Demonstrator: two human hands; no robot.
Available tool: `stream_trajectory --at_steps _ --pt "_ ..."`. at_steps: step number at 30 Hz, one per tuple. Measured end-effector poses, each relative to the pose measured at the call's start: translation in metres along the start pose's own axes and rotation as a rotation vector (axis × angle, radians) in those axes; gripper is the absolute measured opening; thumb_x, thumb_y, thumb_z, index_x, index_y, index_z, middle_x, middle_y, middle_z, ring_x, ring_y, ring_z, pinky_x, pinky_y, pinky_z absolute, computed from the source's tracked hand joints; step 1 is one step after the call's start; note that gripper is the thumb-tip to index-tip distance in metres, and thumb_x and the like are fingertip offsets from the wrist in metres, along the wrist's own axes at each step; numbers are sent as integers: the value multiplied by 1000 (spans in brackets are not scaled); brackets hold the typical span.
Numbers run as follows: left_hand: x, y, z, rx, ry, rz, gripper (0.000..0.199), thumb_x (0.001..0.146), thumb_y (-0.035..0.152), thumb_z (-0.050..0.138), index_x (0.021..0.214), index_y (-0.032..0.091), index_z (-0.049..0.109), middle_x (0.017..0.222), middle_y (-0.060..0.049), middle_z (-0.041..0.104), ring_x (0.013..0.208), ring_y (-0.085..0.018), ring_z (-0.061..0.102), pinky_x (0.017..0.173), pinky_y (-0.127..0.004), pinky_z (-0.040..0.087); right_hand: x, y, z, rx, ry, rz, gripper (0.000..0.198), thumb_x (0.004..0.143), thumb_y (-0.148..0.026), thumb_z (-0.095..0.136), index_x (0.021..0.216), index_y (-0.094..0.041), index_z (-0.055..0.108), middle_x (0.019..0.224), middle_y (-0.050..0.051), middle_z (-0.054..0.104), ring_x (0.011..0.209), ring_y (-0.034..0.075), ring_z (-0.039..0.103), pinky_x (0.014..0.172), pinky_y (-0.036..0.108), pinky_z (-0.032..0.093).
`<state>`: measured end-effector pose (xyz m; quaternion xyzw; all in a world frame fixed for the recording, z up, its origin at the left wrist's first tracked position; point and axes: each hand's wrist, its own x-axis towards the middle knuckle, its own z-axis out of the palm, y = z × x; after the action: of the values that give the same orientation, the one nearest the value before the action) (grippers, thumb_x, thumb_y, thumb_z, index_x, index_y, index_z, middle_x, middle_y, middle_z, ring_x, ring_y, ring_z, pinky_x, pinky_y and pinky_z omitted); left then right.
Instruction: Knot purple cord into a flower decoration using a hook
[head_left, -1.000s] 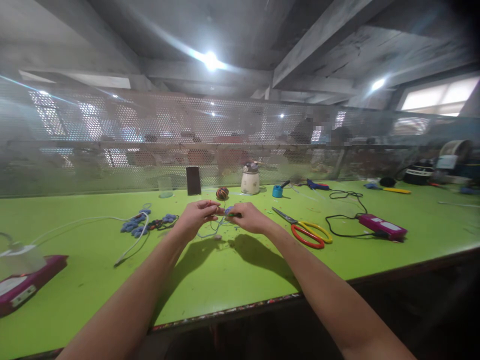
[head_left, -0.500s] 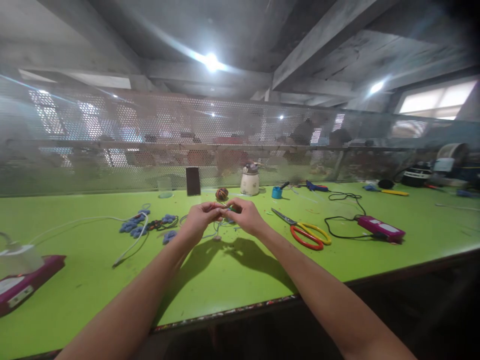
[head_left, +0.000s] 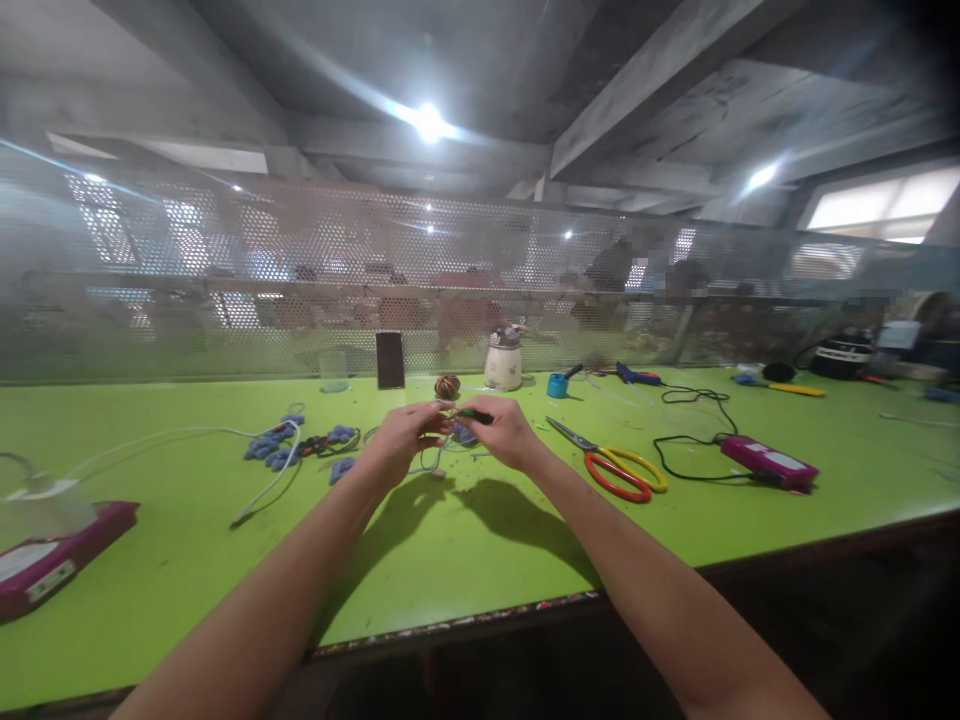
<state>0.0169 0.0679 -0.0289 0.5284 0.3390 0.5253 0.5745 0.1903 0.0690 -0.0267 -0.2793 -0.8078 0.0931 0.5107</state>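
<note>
Over the middle of the green table, my two hands are close together. My right hand pinches a slim dark green piece that points toward my left fingers; its kind is unclear. My left hand has its thumb and fingers apart, close to the tip of the green piece. Below and between them lies a blue knitted-looking piece with thin pale blue cord. A dark multicoloured ball of yarn sits just beyond my fingers.
Scissors with red and yellow handles lie right, near a purple power strip. Blue yarn pieces and a white cable are left. Behind stand a dark phone-like slab, a cream bottle and a blue pot.
My fingertips were pressed together; now they have parted. The dark green piece shows in my right hand, and my left thumb and fingers have spread. The view has shifted slightly.
</note>
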Motion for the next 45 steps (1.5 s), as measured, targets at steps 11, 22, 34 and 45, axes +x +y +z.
stream_trajectory --at_steps 11,22,34,45 --pt "6 -1 -7 32 -7 -37 23 60 24 78 80 12 76 84 -11 71 78 -16 60 69 -27 42 -1 -3 -3 100 -206 -54 15 82 -19 61 91 -14 71 86 8 70 76 15 62 71 28 48" --pt "-3 10 2 -46 -131 -116 32 65 2 68 95 10 71 79 -10 69 67 -13 61 66 -27 47 0 -4 -3 70 -246 19 16 80 -21 62 90 -14 73 85 8 73 74 15 63 70 28 48" --pt "-4 6 3 78 -159 -22 31 58 7 68 88 10 71 70 -7 67 63 -14 59 65 -29 43 -2 7 4 415 -257 244 21 72 -29 71 88 -15 73 102 10 70 91 21 65 76 32 52" --pt "-7 12 7 -3 -89 31 46 55 11 79 101 12 71 75 -4 67 68 -12 57 65 -25 40 -1 10 -12 627 -361 428 40 77 -28 68 113 -16 56 66 -1 62 45 6 48 45 20 41"
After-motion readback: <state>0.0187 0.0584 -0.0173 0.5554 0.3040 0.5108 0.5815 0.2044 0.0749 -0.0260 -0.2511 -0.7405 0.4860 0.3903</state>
